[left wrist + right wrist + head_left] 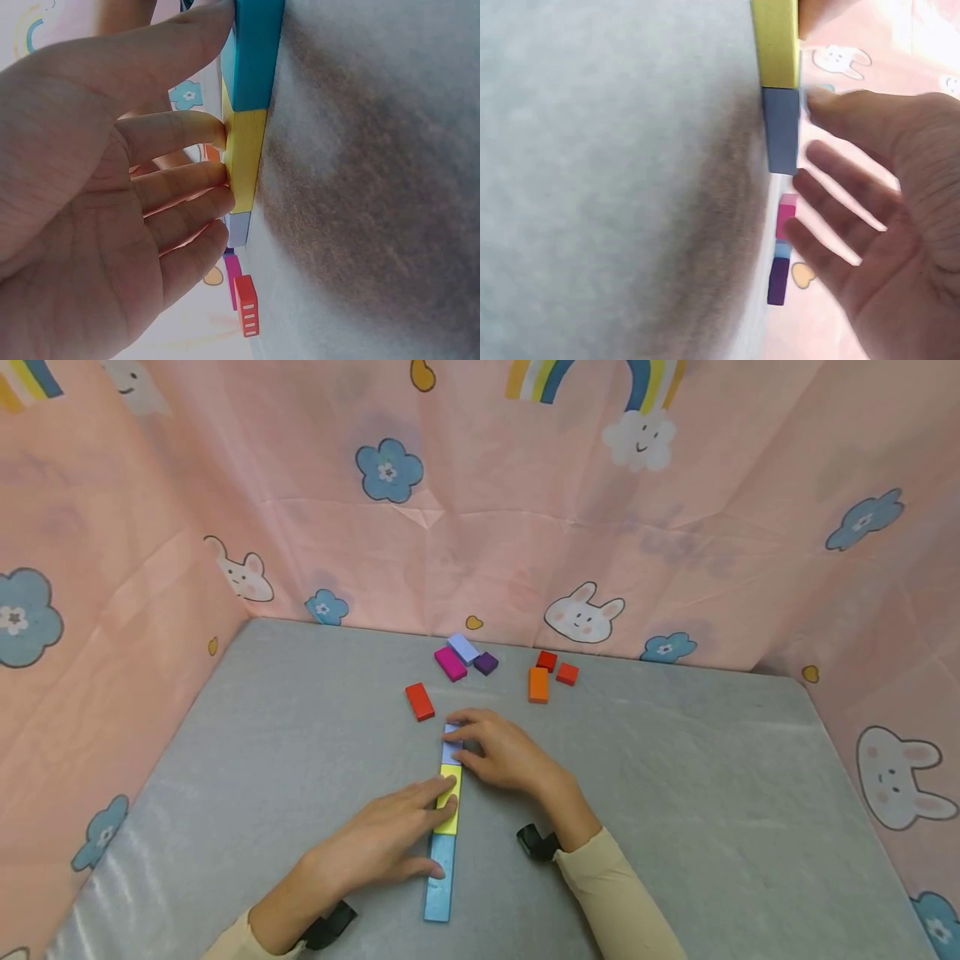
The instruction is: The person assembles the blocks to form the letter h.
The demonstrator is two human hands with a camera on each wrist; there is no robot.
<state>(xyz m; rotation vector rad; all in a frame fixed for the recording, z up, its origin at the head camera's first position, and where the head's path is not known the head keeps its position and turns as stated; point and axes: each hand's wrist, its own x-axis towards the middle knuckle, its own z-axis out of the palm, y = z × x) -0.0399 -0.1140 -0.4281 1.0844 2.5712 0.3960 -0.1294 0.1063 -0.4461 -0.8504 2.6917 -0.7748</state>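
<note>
Three wooden blocks lie end to end in one straight row on the grey cloth: a light blue block [439,893] nearest, a yellow block [447,822] in the middle, a lavender block [450,755] at the far end. My left hand [375,839] reaches in from the left, its fingertips resting on the yellow block and its thumb on the light blue one. From the right, my right hand [501,750] lies over the lavender block, thumb at its top and fingers loosely extended near its far end, as the right wrist view also shows.
Beyond the row are a red block [420,702], a magenta block [451,663], another lavender block [463,649] and a dark purple block [486,663]. Farther right sit an orange block [538,685] and two small red blocks [567,673]. A pink printed curtain [480,552] borders the table.
</note>
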